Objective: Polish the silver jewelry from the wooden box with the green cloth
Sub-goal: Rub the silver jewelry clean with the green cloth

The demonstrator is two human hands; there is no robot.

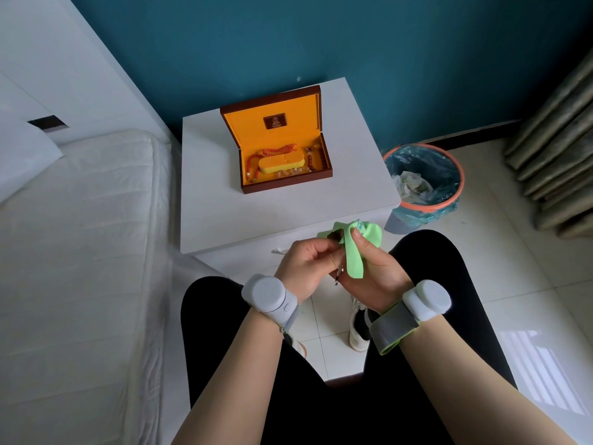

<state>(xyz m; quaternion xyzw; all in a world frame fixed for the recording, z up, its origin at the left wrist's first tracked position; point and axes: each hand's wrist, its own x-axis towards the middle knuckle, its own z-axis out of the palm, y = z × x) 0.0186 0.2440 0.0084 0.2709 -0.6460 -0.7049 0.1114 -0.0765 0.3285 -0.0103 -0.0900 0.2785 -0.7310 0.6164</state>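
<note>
Both hands are working close together just in front of the table, above the person's lap. Left hand has its fingers curled, pinching a small piece of silver jewelry — a thin metal bit hangs down below the hand, too small to tell what kind it is. Right hand grips the green cloth, thumb pressed on top; the cloth is bunched over the fingertips of both hands and one strip trails down between them. Cloth and jewelry meet where the hands touch.

Wooden box sits open on the table, well apart from the hands, lid tilted back against the blue wall. Orange lining inside, with a red cord bracelet and strings of beads lying around a raised orange pad.

Grey bands with round white units on both wrists. Bed to the left of the table, bin with a blue liner on the floor to its right — curtain beyond that.
</note>
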